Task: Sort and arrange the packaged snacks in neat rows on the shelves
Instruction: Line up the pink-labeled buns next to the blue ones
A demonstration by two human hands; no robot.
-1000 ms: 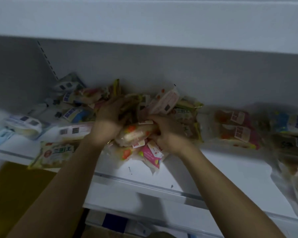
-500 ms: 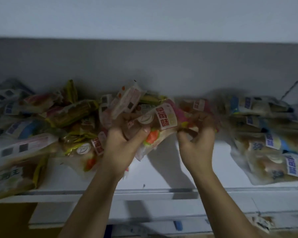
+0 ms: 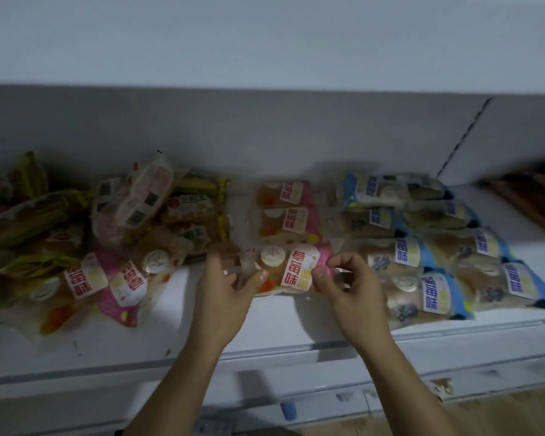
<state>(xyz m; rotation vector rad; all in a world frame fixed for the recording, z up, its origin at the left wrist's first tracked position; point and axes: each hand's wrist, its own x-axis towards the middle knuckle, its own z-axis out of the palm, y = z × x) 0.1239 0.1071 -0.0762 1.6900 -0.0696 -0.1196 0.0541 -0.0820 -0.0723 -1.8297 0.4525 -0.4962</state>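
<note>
A pink strawberry bread pack lies at the front of a short row of like pink packs on the white shelf. My left hand pinches its left end and my right hand pinches its right end. Blue packs lie in two neat rows right of it. A jumbled heap of mixed packs fills the shelf's left part, with more pink packs at its front.
The shelf above overhangs the work area. A grey back panel closes the rear. A lower shelf edge juts out beneath my forearms. Brown items sit at the far right.
Both hands carried a pink pack from the heap on the left over to the pink row and set it down at the row's front. The view swung right.
</note>
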